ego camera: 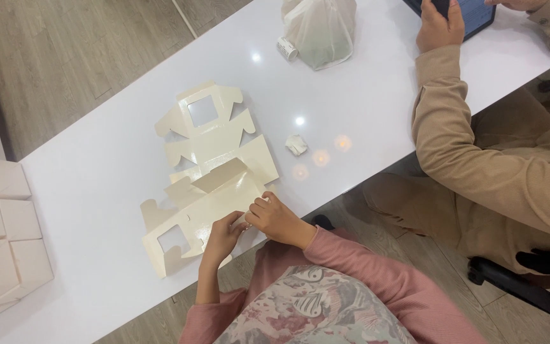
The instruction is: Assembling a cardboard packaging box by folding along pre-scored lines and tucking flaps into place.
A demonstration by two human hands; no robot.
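Note:
Two flat cream cardboard box blanks with square window cut-outs lie on the white table (97, 172). The far blank (214, 130) rests flat. The near blank (192, 213) has one panel folded up. My left hand (223, 239) pinches the near blank's edge by the table's front. Beside it, my right hand (278, 220) grips the same blank's corner flap. Both hands touch each other at the fold.
A small crumpled paper scrap (296, 144) lies right of the blanks. A white mesh bag (319, 28) and a small roll (287, 49) sit at the far side. Folded cream boxes (4, 236) are stacked at left. Another person's sleeve (472, 153) and hand (439, 25) hold a tablet at right.

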